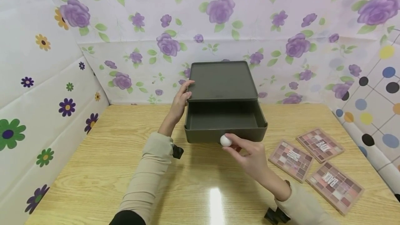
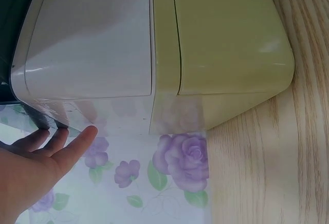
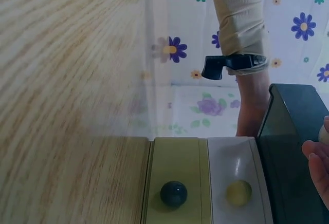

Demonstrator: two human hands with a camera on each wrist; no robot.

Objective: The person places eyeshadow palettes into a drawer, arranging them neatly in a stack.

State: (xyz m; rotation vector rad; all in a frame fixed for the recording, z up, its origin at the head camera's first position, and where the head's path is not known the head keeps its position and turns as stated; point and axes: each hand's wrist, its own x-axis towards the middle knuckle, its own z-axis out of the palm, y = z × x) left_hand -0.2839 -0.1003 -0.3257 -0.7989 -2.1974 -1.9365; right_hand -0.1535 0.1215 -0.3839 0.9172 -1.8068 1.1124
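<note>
A small desktop drawer unit stands against the back wall, with a dark grey lid (image 1: 222, 81). Its dark top drawer (image 1: 200, 136) is pulled out toward me, and its inside looks bare. My right hand (image 1: 251, 153) pinches the drawer's round white knob (image 1: 226, 140) between thumb and fingers. Along the unit's left side rests my left hand (image 1: 179, 103), fingers extended at the lid's edge; the left wrist view shows this hand (image 2: 46, 162) beside the unit's wall. Below the dark tier are a white drawer (image 3: 234, 160) with a yellow knob (image 3: 239, 192) and an olive-yellow drawer (image 3: 177, 157) with a dark knob (image 3: 174, 194).
Several square-patterned makeup palettes lie on the wooden table at right: one nearer the unit (image 1: 291, 160), one behind (image 1: 319, 145), one in front (image 1: 335, 186). Flowered cloth (image 1: 168, 44) covers the back, and patterned cloth hangs at both sides.
</note>
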